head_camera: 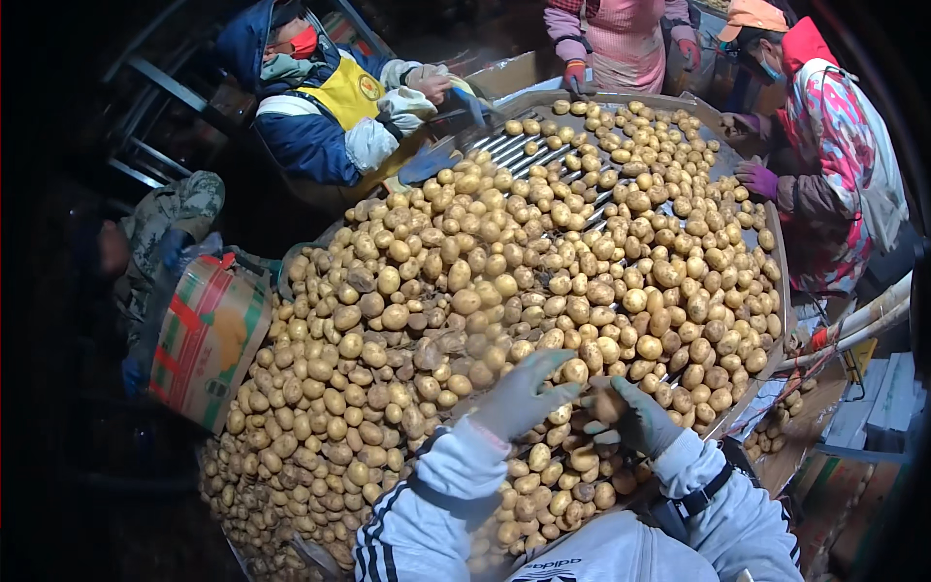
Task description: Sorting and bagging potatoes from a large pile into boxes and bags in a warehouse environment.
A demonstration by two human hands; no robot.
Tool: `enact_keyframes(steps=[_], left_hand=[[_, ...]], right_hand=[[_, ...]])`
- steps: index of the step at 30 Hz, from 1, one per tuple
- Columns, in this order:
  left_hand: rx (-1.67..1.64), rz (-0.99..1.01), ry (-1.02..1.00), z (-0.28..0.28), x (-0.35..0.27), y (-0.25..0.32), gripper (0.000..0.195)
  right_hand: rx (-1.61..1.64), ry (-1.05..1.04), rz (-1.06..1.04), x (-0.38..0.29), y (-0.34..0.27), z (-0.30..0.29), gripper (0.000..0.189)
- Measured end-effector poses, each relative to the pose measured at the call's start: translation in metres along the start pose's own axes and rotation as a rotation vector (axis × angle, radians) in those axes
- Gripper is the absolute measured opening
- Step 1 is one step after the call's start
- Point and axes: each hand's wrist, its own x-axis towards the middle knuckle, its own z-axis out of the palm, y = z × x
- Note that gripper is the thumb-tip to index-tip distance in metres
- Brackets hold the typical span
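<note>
A large heap of potatoes (349, 378) covers a sorting table whose metal roller bars (525, 149) show near the far side. My left hand (527, 393), in a pale work glove, is over the potatoes with its fingers apart and nothing clearly held. To its right, my right hand (640, 418), in a greenish-grey glove, has its fingers curled around a brownish potato (607, 404). Dry, dirty plant debris (436, 349) lies among the potatoes left of my hands.
A person at left holds a printed cardboard box (211, 342) against the heap. Beyond the table, a person in a yellow apron handles gloves; others stand at the far rim (640, 97) and at right. White pipes (851, 335) and boxes are at right.
</note>
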Motion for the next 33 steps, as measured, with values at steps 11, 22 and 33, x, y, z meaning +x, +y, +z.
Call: enact_keyframes(steps=[11, 22, 33], left_hand=[[1.062, -0.324, 0.591, -0.162, 0.006, -0.139, 0.062], [-0.807, -0.286, 0.368, -0.060, -0.038, -0.048, 0.050], [-0.113, 0.217, -0.024, 0.133, -0.045, 0.066, 0.047]], right_hand=[[-0.580, -0.101, -0.178, -0.023, 0.012, -0.033, 0.032], [-0.262, -0.086, 0.075, -0.041, 0.007, -0.011, 0.043], [-0.157, -0.094, 0.029, -0.073, 0.009, -0.059, 0.052]])
